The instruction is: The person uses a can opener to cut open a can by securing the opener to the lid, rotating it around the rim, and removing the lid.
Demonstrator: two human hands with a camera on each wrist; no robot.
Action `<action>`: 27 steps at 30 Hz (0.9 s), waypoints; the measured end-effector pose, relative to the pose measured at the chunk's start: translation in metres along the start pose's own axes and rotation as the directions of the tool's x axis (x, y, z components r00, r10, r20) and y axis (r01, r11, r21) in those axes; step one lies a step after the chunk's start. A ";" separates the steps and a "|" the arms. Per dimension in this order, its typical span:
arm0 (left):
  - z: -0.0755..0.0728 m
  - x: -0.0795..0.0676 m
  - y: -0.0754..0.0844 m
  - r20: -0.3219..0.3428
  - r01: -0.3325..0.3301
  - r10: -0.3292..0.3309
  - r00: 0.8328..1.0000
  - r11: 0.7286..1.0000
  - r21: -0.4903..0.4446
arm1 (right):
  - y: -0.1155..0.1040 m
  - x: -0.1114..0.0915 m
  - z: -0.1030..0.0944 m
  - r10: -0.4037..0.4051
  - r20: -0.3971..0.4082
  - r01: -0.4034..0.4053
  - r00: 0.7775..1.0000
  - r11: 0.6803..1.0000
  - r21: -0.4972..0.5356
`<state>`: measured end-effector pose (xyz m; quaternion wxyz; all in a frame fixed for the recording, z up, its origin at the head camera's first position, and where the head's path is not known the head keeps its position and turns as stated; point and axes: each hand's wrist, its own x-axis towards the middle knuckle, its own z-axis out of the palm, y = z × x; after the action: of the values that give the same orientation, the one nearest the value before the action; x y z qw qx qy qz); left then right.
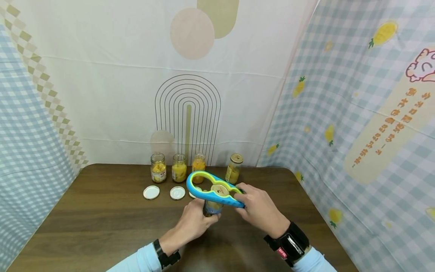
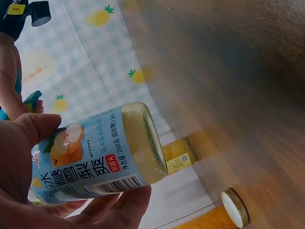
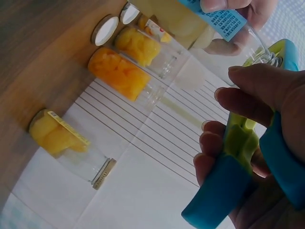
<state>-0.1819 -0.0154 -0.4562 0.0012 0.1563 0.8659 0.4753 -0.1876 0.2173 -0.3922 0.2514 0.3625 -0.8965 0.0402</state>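
My left hand (image 1: 195,219) grips a glass jar with a blue label (image 2: 90,157), its thumb and fingers round the sides. Pale contents show through the glass at the jar's base. A gold lid (image 1: 220,190) tops this jar and appears inside a hole of the blue and lime-green jar opener (image 1: 205,195). My right hand (image 1: 259,209) holds the opener by its right end, with fingers curled round the handle. In the right wrist view, the jar's neck meets the opener (image 3: 217,191) close by the right thumb.
Three lidless jars of yellow and orange fruit, including an orange one (image 3: 119,71), stand along the table's back. White-faced lids, one at the left (image 1: 151,192), lie before them. To their right stands a lidded jar (image 1: 234,170). Patterned cloths (image 1: 112,102) hang around the brown table (image 1: 102,215).
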 end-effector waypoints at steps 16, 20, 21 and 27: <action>-0.008 0.000 -0.011 0.096 -0.080 0.092 0.991 0.989 -0.124 | 0.006 -0.001 0.000 -0.046 -0.008 0.046 0.999 0.997 0.053; -0.014 0.002 -0.015 0.170 -0.080 0.116 0.979 0.976 -0.203 | 0.010 -0.001 -0.002 -0.066 0.009 0.065 0.998 0.994 0.092; -0.015 0.003 -0.016 0.186 -0.082 0.124 0.975 0.973 -0.217 | 0.011 -0.001 -0.003 -0.075 0.013 0.073 0.997 0.992 0.100; -0.021 0.006 -0.023 0.262 -0.123 0.196 0.945 0.955 -0.269 | 0.015 -0.004 -0.004 -0.133 0.022 0.129 0.991 0.983 0.134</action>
<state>-0.1973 -0.0430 -0.4629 0.1071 0.2919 0.7745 0.5509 -0.1938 0.2319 -0.3886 0.2152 0.4371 -0.8698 0.0774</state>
